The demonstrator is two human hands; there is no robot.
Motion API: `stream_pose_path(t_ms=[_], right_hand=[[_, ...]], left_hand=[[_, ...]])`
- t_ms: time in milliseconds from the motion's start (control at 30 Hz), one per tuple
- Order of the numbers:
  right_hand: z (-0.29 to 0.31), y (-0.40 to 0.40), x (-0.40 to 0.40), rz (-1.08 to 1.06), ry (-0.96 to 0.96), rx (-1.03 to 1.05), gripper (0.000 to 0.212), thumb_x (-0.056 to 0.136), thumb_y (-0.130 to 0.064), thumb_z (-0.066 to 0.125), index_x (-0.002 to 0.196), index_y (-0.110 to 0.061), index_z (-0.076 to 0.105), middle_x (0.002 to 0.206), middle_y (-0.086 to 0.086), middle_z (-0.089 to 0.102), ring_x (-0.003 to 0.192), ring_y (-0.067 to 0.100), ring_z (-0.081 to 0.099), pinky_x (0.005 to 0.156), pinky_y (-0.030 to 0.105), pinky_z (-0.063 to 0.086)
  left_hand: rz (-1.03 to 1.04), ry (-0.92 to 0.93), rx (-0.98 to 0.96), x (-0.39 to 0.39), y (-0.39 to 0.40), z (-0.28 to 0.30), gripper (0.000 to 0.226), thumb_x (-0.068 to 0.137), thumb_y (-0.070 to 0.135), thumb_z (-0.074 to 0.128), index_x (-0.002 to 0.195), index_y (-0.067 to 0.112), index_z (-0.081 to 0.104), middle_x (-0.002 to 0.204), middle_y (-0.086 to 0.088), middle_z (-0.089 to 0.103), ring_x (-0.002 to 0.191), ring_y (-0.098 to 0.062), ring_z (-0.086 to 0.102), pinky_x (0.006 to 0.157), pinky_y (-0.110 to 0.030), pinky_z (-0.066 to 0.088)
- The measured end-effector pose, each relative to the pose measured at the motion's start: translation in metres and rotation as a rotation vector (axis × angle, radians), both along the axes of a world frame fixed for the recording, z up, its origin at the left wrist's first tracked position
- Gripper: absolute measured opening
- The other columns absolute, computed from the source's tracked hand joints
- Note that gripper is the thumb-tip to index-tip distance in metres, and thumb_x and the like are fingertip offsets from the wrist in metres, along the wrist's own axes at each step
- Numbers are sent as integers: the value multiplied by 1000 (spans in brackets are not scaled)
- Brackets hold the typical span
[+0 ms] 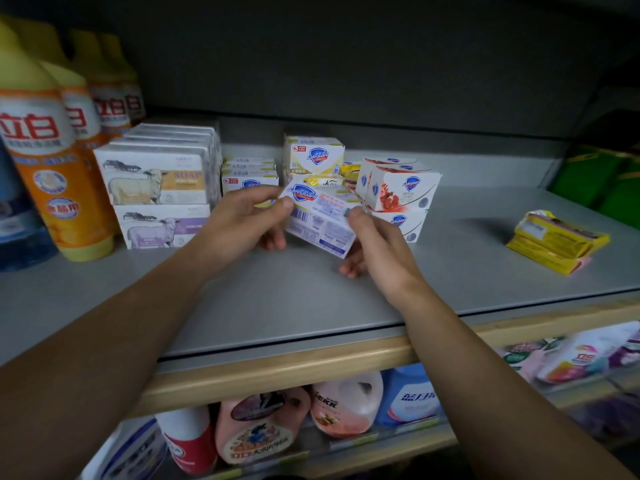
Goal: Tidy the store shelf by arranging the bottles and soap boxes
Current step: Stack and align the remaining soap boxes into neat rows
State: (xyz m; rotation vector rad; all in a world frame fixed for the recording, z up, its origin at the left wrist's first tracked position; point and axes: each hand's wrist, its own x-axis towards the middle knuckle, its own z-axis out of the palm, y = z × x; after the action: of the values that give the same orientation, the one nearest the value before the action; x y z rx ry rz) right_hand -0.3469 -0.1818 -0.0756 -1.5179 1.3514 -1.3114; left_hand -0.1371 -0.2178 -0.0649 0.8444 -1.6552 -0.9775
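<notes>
- Got a white-and-blue Safeguard box (320,216) in both hands, held up just above the grey shelf (277,306), tilted with the barcode side facing me.
- Left hand (242,220) pinches its left end, thumb on top and fingers curled underneath.
- Right hand (374,244) has the right end, thumb pressed on the upper edge, fingers wrapped below. Fingertips poke out under the box, near the shelf, though I can't really tell if they touch it.
- Right behind the box: a low row of matching blue boxes (250,174), and a yellowish Safeguard box (313,157) sitting on top of a small pile.
- Just right of that, the white-and-red boxes (398,188) are stacked, top ones sitting crooked.
- Sheep soap boxes (159,195) are stacked two high on the left, in rows going back.
- Orange and yellow bottles (52,161) line up at the far left, with something blue (17,220) beside them at the edge.
- Yellow soap packs (557,242) lie well apart on the right side of the shelf, two stacked.
- Lower shelf has pink jugs (304,420) and a blue one (412,396), pretty blurry.
</notes>
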Motion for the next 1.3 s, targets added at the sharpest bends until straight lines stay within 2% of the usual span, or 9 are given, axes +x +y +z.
stream_pose_path(t_ms=[100, 333, 567, 667, 833, 967, 1100, 1200, 1300], right_hand=[[2, 2, 2, -7, 75, 60, 67, 69, -78, 35, 83, -20, 67, 57, 3, 67, 48, 17, 64, 44, 21, 46], [3, 1, 2, -31, 100, 90, 66, 72, -77, 31, 84, -23, 68, 58, -4, 67, 45, 11, 60, 41, 17, 42], [3, 3, 1, -49, -31, -19, 27, 78, -51, 62, 96, -31, 64, 88, -2, 63, 44, 15, 58, 42, 22, 42], [1, 3, 0, -2, -119, -125, 35, 83, -22, 74, 114, -31, 61, 110, 2, 60, 47, 16, 58, 44, 25, 47], [-2, 0, 1, 68, -119, -180, 57, 83, -4, 73, 131, -23, 51, 127, 2, 60, 76, 7, 67, 62, 35, 58], [-5, -7, -2, 36, -91, -138, 47, 91, -6, 65, 134, -17, 51, 124, -2, 64, 110, 12, 63, 83, 32, 56], [-5, -8, -2, -30, 62, -242, 38, 87, -4, 66, 119, -24, 59, 109, -17, 66, 87, -6, 61, 77, 10, 45], [-6, -7, -3, -17, 87, -284, 46, 85, 0, 67, 117, -32, 57, 113, -21, 63, 84, 9, 64, 77, 18, 51], [-8, -7, -3, -3, 107, -299, 52, 83, 1, 69, 116, -37, 56, 114, -27, 60, 77, 1, 64, 71, 15, 50]], left_hand=[[104, -87, -1, 0, -2, -2, 30, 79, 61, 56, 79, 35, 71, 50, -6, 61, 45, -12, 54, 46, -19, 43], [121, -102, 24, -1, -1, -3, 35, 78, 65, 56, 81, 34, 71, 53, -6, 63, 47, -12, 56, 49, -22, 45], [29, -4, 136, -5, 2, -1, 30, 84, 57, 56, 104, 39, 69, 78, -13, 71, 60, -27, 61, 59, -32, 49], [47, 40, 189, -7, 2, -2, 26, 92, 51, 56, 115, 43, 65, 88, -7, 73, 63, -27, 66, 59, -34, 54], [-10, 151, 296, -9, 2, -3, 11, 93, 30, 62, 103, 33, 63, 90, 0, 73, 47, -17, 59, 48, -28, 53], [-114, 170, 275, -4, 2, 1, 45, 89, 6, 63, 131, 19, 54, 106, -4, 71, 52, -17, 61, 52, -30, 55], [-157, 195, 262, -3, 4, 1, 51, 80, 6, 68, 128, 17, 57, 112, -6, 70, 74, -27, 72, 63, -35, 58], [-180, 245, 242, -3, 5, 2, 43, 79, 20, 66, 122, 14, 60, 113, -14, 67, 84, -30, 72, 72, -37, 58], [-144, 228, 218, -3, 4, 2, 44, 78, 18, 67, 120, 9, 60, 121, -15, 63, 88, -34, 71, 75, -35, 58]])
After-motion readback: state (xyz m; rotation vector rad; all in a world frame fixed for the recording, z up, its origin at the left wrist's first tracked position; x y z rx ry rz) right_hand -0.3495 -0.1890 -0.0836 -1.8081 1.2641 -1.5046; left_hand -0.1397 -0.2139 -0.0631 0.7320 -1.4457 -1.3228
